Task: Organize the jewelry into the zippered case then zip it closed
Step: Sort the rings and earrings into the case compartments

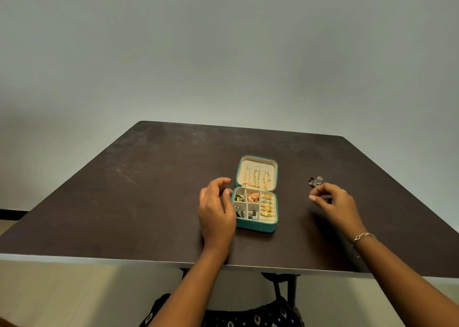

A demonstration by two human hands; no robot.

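Seeing zippered case (255, 227) open mid-worktop (124, 202); our L hand (216, 210) loose, empty, beside it; R hand (335, 202) curled nr silver jewelry (316, 181), can't tell if gripping.

case (255, 223) mid-table (124, 202) | L hand (216, 210) at case left | loose jewelry (315, 181) right

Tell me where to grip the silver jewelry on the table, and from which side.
Pinch the silver cluster across its sides from above with the nearby right hand. It lies small and low on the table, so coming in sideways likely finds no edge.
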